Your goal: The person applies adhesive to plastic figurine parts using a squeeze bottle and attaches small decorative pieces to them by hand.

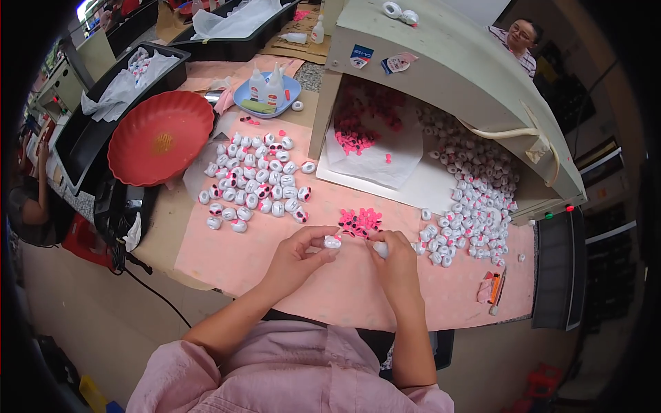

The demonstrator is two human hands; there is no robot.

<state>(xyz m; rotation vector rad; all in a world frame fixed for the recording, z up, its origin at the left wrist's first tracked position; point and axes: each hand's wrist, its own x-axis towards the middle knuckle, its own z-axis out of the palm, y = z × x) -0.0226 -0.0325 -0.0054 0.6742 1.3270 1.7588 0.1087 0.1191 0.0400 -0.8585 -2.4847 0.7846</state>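
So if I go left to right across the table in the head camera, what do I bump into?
Red bowl → group of white pieces with pink parts → little pink pile → heap of plain white pieces → orange tube.

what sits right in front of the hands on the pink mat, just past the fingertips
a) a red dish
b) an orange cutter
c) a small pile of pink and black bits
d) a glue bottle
c: the small pile of pink and black bits lies just beyond the left hand and right hand, each pinching a small white piece.

A pink-covered worktable point(227, 258) stands on a beige floor point(82, 310) (bright light at far left).
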